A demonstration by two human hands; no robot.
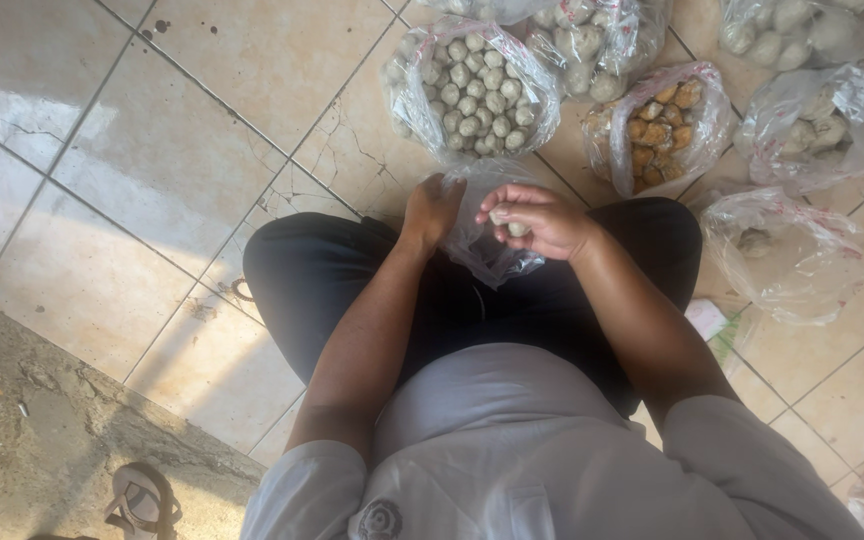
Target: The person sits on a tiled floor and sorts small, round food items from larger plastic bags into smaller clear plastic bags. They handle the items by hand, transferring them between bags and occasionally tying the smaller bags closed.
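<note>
1. The small clear plastic bag (487, 250) hangs over the person's lap, between the two hands, just this side of the big clear plastic bag of pale grey round balls (472, 90), which serves as landmark here.
2. The left hand (432, 210) pinches the small bag's left rim, fingers closed on the film; the fingertips themselves are hidden behind the knuckles.
3. The right hand (542, 220) sits at the bag's right rim, fingers curled narrowly around a few pale round balls (514, 228) held over the bag's mouth.
4. The mouth of the small bag nearly touches the near edge of the landmark bag; whether the two films meet cannot be told.
5. Right of the landmark bag lies a clear bag of brown fried pieces (662, 125), close beside it, and further right a near-empty crumpled clear bag (782, 255) on the cracked beige floor tiles (152, 150).
6. More clear bags of pale balls (592, 40) crowd behind the landmark bag.
7. Left of the landmark bag the tiles lie open as far as the rough concrete edge (42, 420), where a sandal (142, 500) rests.
</note>
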